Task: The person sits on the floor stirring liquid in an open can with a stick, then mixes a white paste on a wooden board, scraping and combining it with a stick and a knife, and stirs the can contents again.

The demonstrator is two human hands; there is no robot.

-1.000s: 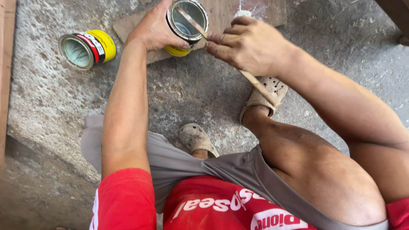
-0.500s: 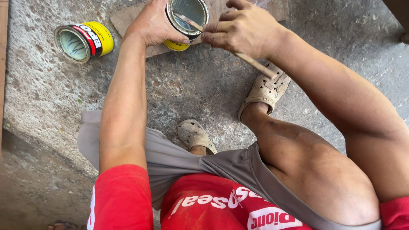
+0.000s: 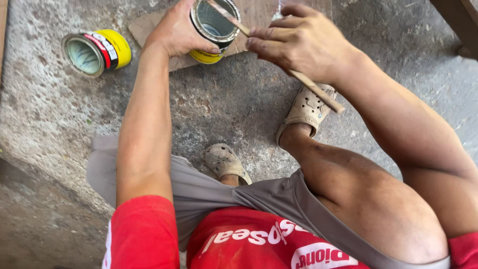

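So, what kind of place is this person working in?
Probably an informal workshop floor or a yard. The person squats on rough concrete floor, the left hand holding an open can, the right hand a wooden stick; a second can lies nearby.

A second yellow can (image 3: 97,51) lay on its side on the rough concrete floor (image 3: 45,124), open mouth toward the viewer, well apart from the work. Two worn beige clogs (image 3: 304,107) rested on the concrete. A flat piece of cardboard (image 3: 149,30) lay near the top.
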